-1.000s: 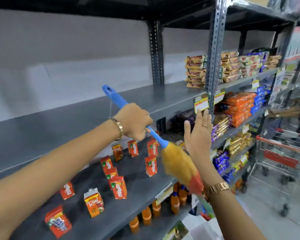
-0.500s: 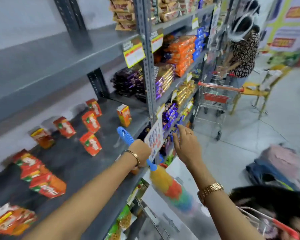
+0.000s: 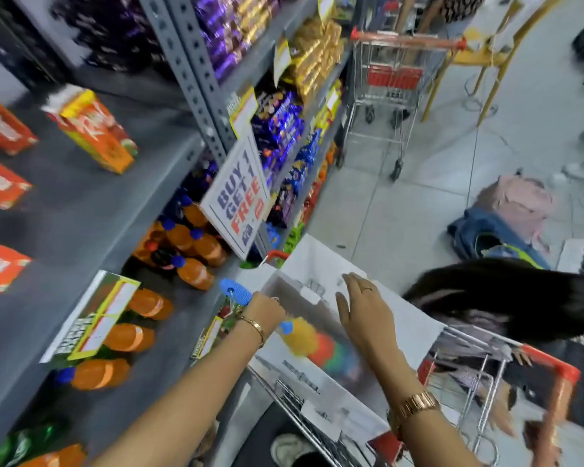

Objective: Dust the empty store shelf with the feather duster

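Observation:
My left hand point(image 3: 265, 308) grips the blue handle of the feather duster point(image 3: 304, 338), low beside the shelf unit. Its yellow, orange and green feathers point down into a clear plastic bag point(image 3: 321, 264) that lies in the shopping cart point(image 3: 550, 364) below me. My right hand point(image 3: 364, 305) hovers open over the bag, fingers spread, holding nothing. The grey shelf point(image 3: 81, 203) with scattered orange juice cartons point(image 3: 95, 129) is up at the left; the empty shelf is out of the frame.
A "Buy 1 Get 1 Free" sign point(image 3: 238, 197) hangs off the shelf post. Orange drink bottles point(image 3: 189, 241) fill the lower shelf. A second cart point(image 3: 395, 72) stands in the aisle ahead, bags point(image 3: 506, 214) lie on the floor, and a person's dark hair point(image 3: 506, 294) shows at the right.
The view has swung down from the upper shelves to the cart. My left hand has lowered the duster from shelf height into the bag, and my right hand has dropped with it.

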`<state>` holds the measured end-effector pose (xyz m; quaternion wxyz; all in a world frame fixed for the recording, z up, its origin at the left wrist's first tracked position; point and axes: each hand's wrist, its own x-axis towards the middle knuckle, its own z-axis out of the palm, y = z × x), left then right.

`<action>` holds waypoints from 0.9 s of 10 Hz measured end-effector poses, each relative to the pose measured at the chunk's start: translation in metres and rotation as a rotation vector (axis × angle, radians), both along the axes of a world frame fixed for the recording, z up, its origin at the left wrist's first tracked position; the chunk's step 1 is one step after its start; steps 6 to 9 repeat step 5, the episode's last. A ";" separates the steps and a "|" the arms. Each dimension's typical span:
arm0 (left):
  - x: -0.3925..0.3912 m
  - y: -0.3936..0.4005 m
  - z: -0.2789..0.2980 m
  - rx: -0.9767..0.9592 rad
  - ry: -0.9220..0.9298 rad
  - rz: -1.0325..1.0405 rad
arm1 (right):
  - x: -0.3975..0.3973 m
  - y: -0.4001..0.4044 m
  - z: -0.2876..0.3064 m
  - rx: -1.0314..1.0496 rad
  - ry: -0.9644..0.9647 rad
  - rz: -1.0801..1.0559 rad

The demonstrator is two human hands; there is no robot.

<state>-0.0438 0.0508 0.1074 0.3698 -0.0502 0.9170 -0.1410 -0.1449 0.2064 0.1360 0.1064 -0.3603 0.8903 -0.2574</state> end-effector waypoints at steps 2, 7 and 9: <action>-0.020 -0.008 -0.075 -0.047 -0.045 -0.143 | 0.001 0.018 -0.072 0.142 -0.027 0.033; -0.005 0.000 -0.108 0.022 0.266 0.211 | 0.010 0.020 -0.118 0.357 -0.068 0.072; -0.005 0.000 -0.108 0.022 0.266 0.211 | 0.010 0.020 -0.118 0.357 -0.068 0.072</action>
